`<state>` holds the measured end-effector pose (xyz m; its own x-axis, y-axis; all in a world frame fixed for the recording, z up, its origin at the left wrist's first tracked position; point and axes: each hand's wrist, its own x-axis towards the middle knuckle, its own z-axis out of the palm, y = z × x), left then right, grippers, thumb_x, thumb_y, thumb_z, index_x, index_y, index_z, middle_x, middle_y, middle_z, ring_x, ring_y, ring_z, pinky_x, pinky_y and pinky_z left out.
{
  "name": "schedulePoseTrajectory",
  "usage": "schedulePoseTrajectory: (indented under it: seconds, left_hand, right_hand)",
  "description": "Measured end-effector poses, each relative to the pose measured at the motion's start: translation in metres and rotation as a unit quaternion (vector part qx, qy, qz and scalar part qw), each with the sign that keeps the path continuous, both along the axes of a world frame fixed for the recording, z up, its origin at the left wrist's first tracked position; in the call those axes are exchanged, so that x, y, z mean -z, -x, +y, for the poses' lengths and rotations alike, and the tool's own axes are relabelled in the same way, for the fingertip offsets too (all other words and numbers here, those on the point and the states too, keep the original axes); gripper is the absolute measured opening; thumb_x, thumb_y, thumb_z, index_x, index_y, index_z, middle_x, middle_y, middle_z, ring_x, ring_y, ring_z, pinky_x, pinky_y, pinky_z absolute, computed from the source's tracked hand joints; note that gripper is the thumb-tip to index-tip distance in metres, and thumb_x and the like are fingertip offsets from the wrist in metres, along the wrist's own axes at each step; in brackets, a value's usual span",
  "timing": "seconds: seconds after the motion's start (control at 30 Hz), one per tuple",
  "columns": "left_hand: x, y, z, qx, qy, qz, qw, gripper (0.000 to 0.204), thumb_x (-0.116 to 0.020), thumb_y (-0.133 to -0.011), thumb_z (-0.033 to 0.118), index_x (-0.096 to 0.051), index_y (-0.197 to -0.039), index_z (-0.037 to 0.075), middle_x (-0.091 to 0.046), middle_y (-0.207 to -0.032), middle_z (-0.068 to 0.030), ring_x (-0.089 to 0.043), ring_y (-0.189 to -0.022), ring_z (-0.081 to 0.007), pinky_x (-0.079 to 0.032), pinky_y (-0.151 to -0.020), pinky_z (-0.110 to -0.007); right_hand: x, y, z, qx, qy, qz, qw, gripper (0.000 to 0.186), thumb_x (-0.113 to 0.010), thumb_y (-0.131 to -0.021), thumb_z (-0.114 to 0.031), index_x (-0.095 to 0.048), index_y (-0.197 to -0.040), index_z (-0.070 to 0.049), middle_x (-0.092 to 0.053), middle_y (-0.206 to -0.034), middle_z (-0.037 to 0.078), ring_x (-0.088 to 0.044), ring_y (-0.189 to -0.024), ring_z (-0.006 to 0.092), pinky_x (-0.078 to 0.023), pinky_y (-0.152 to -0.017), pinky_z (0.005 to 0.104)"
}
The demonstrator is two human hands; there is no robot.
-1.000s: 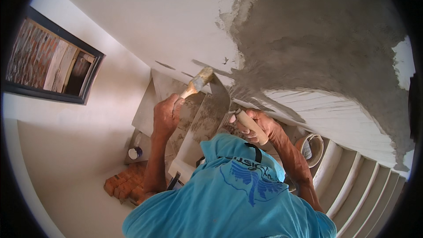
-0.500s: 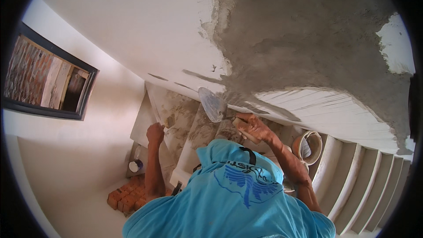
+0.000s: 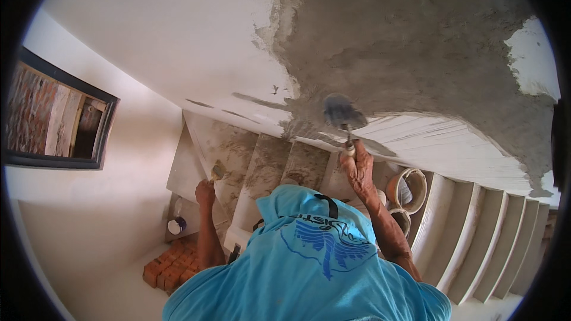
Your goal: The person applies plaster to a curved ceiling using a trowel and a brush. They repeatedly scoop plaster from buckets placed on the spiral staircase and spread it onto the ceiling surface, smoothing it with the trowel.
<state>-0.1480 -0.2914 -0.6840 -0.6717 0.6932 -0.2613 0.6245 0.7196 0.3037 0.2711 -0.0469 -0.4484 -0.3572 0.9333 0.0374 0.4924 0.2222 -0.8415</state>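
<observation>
Toward the left of the head view, the left hand (image 3: 205, 192) is curled into a fist around the handle of a brush (image 3: 217, 170), whose pale bristles point away to the far side, over the steps and away from the wall. To the right, the right hand (image 3: 358, 171) is wrapped closely round the handle of a trowel (image 3: 340, 111). The trowel's dark, rounded blade lies beyond the fingers, slightly blurred, in front of the lower edge of the grey plaster (image 3: 410, 41); whether it touches the surface cannot be told. Both arms reach forward from a turquoise shirt (image 3: 315, 270) with a blue print on it.

Grey plaster spreads over the far right of the wall, with a ragged edge against the pale wall surface (image 3: 160, 35) to its left. Beneath it, on the right, a pale patch (image 3: 443, 145) is streaked with thin dark lines. Smeared grey steps (image 3: 262, 163) lie between the hands, and a staircase (image 3: 436, 211) runs off to the right. A brownish bucket (image 3: 394, 189) sits just beside it. On the near left, red bricks (image 3: 171, 266) are stacked close to a white-and-blue container (image 3: 176, 226); farther left is a dark window frame (image 3: 106, 131).
</observation>
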Motion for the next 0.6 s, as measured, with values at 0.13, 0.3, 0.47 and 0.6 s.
schedulePoseTrajectory:
  seconds: [0.13, 0.3, 0.47, 0.6]
  left_hand:
    - [0.031, 0.013, -0.010, 0.059, -0.047, -0.032, 0.997, 0.032, -0.058, -0.096, 0.029, -0.064, -0.087, -0.001, -0.065, -0.086, -0.0216, -0.063, -0.084, -0.0425, -0.049, -0.076, -0.051]
    - [-0.057, -0.021, 0.047, -0.032, -0.113, -0.327, 0.938, 0.032, -0.057, -0.097, 0.030, -0.062, -0.085, 0.000, -0.055, -0.063, -0.0083, -0.058, -0.055, -0.0192, -0.047, -0.052, -0.035]
    - [-0.128, -0.056, 0.095, -0.018, -0.226, -0.463, 0.857, 0.033, -0.056, -0.099, 0.033, -0.063, -0.089, 0.002, -0.044, -0.063, 0.0034, -0.042, -0.050, -0.0060, -0.035, -0.044, -0.025]
    - [-0.168, -0.070, 0.132, 0.058, -0.266, -0.466, 0.842, 0.032, -0.058, -0.101, 0.033, -0.064, -0.093, 0.003, -0.041, -0.064, 0.0057, -0.037, -0.050, -0.0043, -0.032, -0.044, -0.025]
  right_hand:
    - [-0.005, 0.001, 0.021, 0.066, -0.051, 0.018, 0.996, 0.030, -0.056, -0.091, -0.021, -0.054, -0.114, -0.002, -0.061, -0.073, 0.015, -0.061, -0.064, 0.0313, -0.049, -0.062, 0.0402]
    - [-0.009, 0.001, 0.023, 0.097, -0.060, 0.074, 0.991, 0.026, -0.055, -0.091, -0.020, -0.056, -0.109, -0.002, -0.058, -0.072, 0.011, -0.057, -0.063, 0.0215, -0.048, -0.062, 0.0364]
    - [-0.006, -0.008, 0.010, 0.068, -0.032, 0.086, 0.993, 0.022, -0.054, -0.090, -0.018, -0.058, -0.107, -0.004, -0.058, -0.071, 0.009, -0.057, -0.063, 0.0178, -0.047, -0.061, 0.0350]
    - [0.012, -0.021, 0.001, 0.086, -0.011, 0.069, 0.994, 0.022, -0.054, -0.089, -0.017, -0.058, -0.106, -0.004, -0.058, -0.070, 0.007, -0.056, -0.062, 0.0170, -0.047, -0.060, 0.0334]
